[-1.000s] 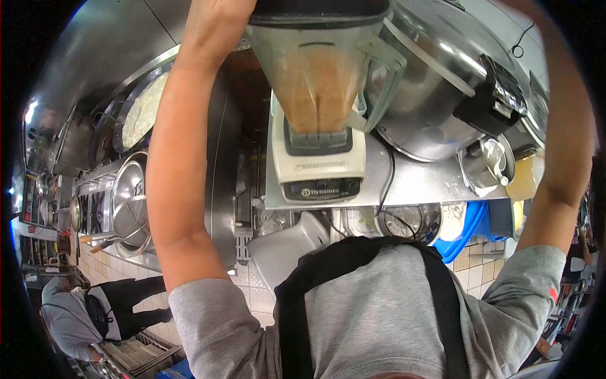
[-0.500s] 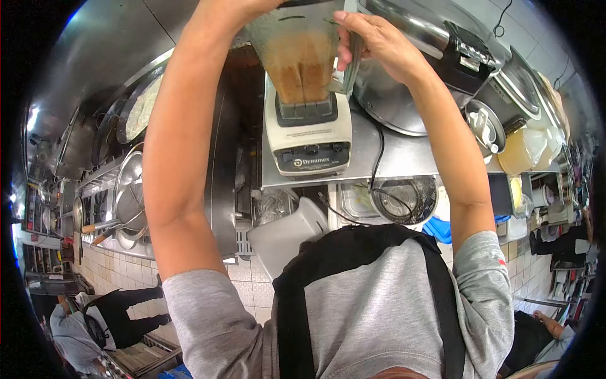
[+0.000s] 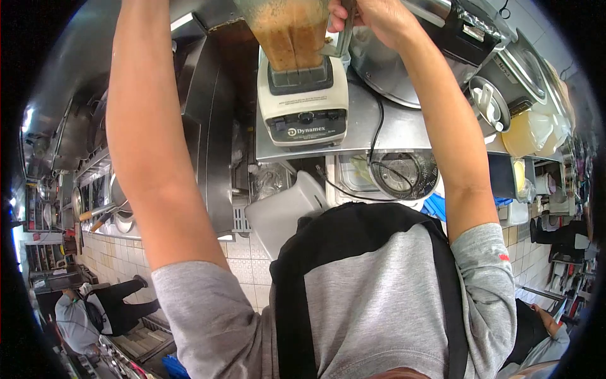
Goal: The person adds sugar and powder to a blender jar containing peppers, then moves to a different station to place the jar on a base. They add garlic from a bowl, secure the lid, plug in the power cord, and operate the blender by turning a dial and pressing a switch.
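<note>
A clear blender jug (image 3: 289, 38) stands on its cream blender base (image 3: 304, 117), filled partway with an orange-brown, speckled mixture. Its top is cut off by the frame's upper edge. My right hand (image 3: 379, 19) has its fingers wrapped round the jug's handle (image 3: 344, 36) on the right side. On the left, my left forearm (image 3: 144, 95) reaches up past the top edge, so that hand lies outside the picture.
The blender sits on a steel counter (image 3: 404, 136) beside a large steel pot (image 3: 385, 69). Rightward are a bowl of white utensils (image 3: 487, 107) and a jug of yellow liquid (image 3: 524, 134). Below hang a cord (image 3: 379, 126) and a perforated basket (image 3: 404, 174). Other people are behind at both sides.
My left hand has left the top of the jug and moved left, out of view. The right hand stays at the handle. The whole blender appears higher in the picture.
</note>
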A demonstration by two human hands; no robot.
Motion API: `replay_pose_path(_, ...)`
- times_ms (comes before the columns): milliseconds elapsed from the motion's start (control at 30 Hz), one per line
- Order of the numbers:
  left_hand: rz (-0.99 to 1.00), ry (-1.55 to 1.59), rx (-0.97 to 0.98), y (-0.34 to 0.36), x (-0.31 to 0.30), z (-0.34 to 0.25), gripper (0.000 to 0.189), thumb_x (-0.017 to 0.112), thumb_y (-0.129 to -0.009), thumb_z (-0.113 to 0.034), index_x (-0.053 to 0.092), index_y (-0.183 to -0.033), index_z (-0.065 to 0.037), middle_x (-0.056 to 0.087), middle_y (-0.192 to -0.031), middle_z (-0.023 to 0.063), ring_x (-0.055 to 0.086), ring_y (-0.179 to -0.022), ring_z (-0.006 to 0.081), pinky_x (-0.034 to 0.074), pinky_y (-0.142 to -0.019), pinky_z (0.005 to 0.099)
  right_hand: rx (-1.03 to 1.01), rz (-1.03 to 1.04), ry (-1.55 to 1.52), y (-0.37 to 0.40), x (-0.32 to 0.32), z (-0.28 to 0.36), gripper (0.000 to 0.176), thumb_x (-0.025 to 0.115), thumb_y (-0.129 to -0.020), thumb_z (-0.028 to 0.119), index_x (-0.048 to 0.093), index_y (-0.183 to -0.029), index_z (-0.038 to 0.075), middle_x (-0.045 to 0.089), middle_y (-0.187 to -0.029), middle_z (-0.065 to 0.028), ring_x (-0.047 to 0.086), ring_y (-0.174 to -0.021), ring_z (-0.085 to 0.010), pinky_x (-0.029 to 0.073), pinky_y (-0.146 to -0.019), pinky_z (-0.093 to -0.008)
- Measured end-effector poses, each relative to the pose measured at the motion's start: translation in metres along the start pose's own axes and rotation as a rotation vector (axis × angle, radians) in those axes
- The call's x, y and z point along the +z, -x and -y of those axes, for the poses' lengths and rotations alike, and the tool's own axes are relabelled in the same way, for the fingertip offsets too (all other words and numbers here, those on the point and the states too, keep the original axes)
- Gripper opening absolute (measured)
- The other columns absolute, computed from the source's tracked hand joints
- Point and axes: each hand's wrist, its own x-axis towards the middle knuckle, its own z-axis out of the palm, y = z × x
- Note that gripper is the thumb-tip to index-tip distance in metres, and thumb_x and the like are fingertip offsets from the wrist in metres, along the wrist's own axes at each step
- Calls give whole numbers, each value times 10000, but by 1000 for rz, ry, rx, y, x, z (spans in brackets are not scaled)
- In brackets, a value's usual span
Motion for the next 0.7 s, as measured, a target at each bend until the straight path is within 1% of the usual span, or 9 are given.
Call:
replay_pose_path(100, -251, 407, 97, 39, -9, -1, 592, 602, -801, -498, 500, -1246, -121, 522, -1240, 120, 499, -1118, 316, 404, -950, 552, -32, -36, 52, 0, 2, 0, 397, 454, -946, 370, 524, -756, 29, 532, -606, -61, 577, -500, -193, 449, -471, -298)
replay_pose_path(167, 81, 829, 61, 69, -49, 15, 639, 505, -819, -530, 467, -1289, -99, 453, -1326, 161, 406, -1239, 352, 300, -1026, 570, -42, -41, 47, -1, 2, -3, 394, 450, -949, 368, 523, -758, 30, 529, -603, -61, 572, -492, -194, 449, -471, -301)
replay_pose_path(200, 511, 1086, -34, 87, -76, 27, 689, 428, -828, -550, 465, -1293, -43, 430, -1342, 190, 369, -1269, 377, 237, -1076, 538, -62, -43, 48, -2, 2, -3, 392, 445, -951, 365, 522, -759, 32, 527, -599, -61, 567, -484, -196, 449, -471, -305)
replay_pose_path(267, -456, 528, -26, 143, -39, 21, 678, 475, -824, -549, 426, -1337, -108, 367, -1396, 178, 295, -1313, 401, 172, -1075, 632, -51, -49, 62, -3, 1, -4, 390, 444, -953, 366, 533, -799, 19, 546, -639, -69, 578, -526, -190, 459, -507, -296)
replay_pose_path(300, -484, 629, -165, 170, -52, 34, 658, 517, -823, -540, 440, -1330, -126, 384, -1384, 181, 315, -1300, 400, 203, -1056, 639, -42, -57, 78, -3, 0, -4, 392, 443, -954, 367, 545, -838, 6, 565, -679, -77, 589, -567, -184, 470, -542, -287)
replay_pose_path(333, -224, 1160, -282, 207, -73, 52, 640, 498, -834, -548, 456, -1314, -127, 418, -1360, 177, 369, -1267, 390, 265, -1022, 642, -40, -70, 78, -2, -1, -4, 392, 443, -954, 367, 545, -838, 6, 565, -679, -77, 589, -567, -184, 470, -542, -287)
replay_pose_path(400, -594, 912, -623, 276, -31, 62, 618, 435, -867, -544, 468, -1298, -102, 472, -1318, 152, 463, -1186, 375, 382, -957, 590, -139, -95, 231, 7, -8, -4, 415, 450, -952, 375, 561, -984, -23, 603, -809, -91, 604, -698, -159, 480, -648, -265)
replay_pose_path(533, -468, 989, -998, 341, 11, 87, 630, 343, -900, -586, 442, -1334, -140, 468, -1339, 94, 444, -1232, 283, 357, -1037, 472, -36, -174, 345, 71, -28, -26, 452, 450, -923, 484, 564, -934, 46, 581, -794, -30, 588, -714, -126, 468, -704, -268)
replay_pose_path(700, -97, 1252, -1322, 349, 59, 128, 721, 254, -897, -651, 379, -1378, -128, 414, -1387, 116, 409, -1267, 287, 328, -1058, 484, 414, -20, 370, 181, -46, -84, 541, 465, -904, 524, 532, -1189, 69, 580, -1073, -73, 577, -833, -143, 484, -699, -263)
